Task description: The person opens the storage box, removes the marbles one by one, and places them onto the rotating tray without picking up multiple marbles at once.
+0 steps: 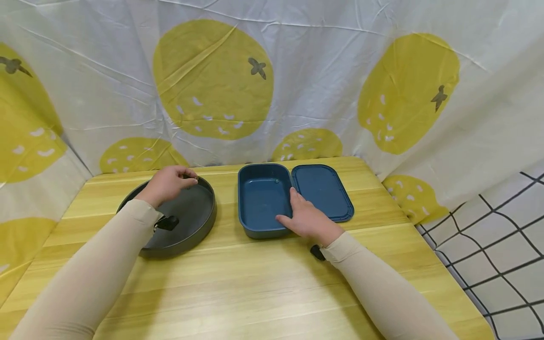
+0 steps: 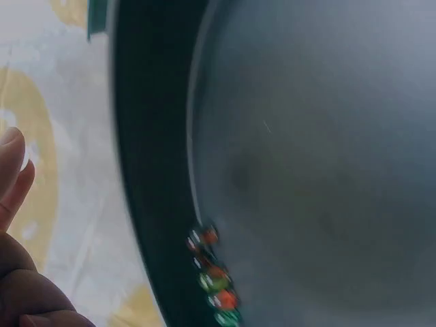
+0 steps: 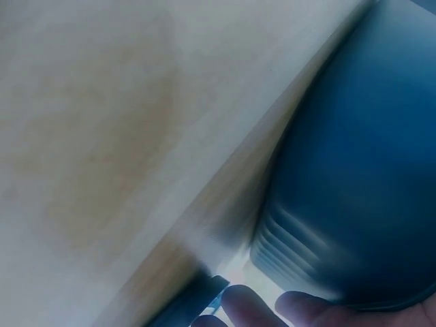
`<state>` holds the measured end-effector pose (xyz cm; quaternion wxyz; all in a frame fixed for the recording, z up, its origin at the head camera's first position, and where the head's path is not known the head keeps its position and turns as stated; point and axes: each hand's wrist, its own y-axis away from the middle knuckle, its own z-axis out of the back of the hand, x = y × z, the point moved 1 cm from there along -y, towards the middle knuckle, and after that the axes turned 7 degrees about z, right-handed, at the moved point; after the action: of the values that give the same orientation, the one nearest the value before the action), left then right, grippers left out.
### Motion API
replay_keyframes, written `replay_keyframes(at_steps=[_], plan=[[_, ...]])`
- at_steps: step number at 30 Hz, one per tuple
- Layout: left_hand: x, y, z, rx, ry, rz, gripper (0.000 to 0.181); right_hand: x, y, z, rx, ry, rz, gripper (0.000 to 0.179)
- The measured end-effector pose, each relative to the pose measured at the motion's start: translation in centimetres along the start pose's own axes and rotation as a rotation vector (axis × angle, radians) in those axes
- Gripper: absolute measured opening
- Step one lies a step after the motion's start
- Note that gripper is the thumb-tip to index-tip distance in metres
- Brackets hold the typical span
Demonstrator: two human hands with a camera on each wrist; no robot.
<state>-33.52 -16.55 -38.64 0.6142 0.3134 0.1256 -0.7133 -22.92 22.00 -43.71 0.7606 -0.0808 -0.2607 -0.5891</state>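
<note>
My left hand (image 1: 170,183) is over the far right rim of a dark round pan (image 1: 187,215), thumb and forefinger tips close together; whether they pinch anything cannot be made out. Several small glass marbles (image 2: 216,289), orange and green, lie in a row along the pan's inner wall in the left wrist view. My right hand (image 1: 310,219) holds the right side of a blue rectangular container (image 1: 261,203), thumb over the rim and fingers along the outer wall. Inside the container, near its far right corner, sits a small greenish marble (image 1: 276,181).
A blue lid (image 1: 323,191) lies flat on the wooden table (image 1: 238,288), right beside the container. Behind the table hangs a white curtain (image 1: 314,61) with yellow fruit prints. Black-lined white cloth (image 1: 501,250) hangs at the right.
</note>
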Motion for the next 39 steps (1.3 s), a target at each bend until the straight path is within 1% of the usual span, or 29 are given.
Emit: replay_keyframes(at_steps=[4, 8, 12, 19, 28, 39], plan=[[1.9, 0.3, 0.5, -0.017, -0.02, 0.018, 0.039, 0.0, 0.1, 0.0, 0.002, -0.001, -0.001, 0.106], [3.4, 0.4, 0.8, -0.047, -0.052, 0.008, 0.038, -0.1, 0.2, 0.0, 0.003, -0.002, -0.006, 0.106], [4.3, 0.7, 1.1, -0.069, -0.061, 0.004, 0.037, 0.0, 0.3, 0.1, 0.0, -0.004, -0.005, 0.106], [5.7, 0.9, 1.2, -0.071, -0.1, 0.018, 0.037, -0.1, 0.3, 0.0, -0.003, -0.004, -0.016, 0.107], [6.6, 1.0, 1.3, -0.067, -0.121, 0.029, 0.037, -0.2, 0.2, -0.1, -0.005, -0.007, -0.013, 0.107], [7.2, 1.3, 1.5, -0.056, -0.134, 0.049, 0.039, 0.0, 0.0, -0.1, -0.007, -0.008, -0.01, 0.107]])
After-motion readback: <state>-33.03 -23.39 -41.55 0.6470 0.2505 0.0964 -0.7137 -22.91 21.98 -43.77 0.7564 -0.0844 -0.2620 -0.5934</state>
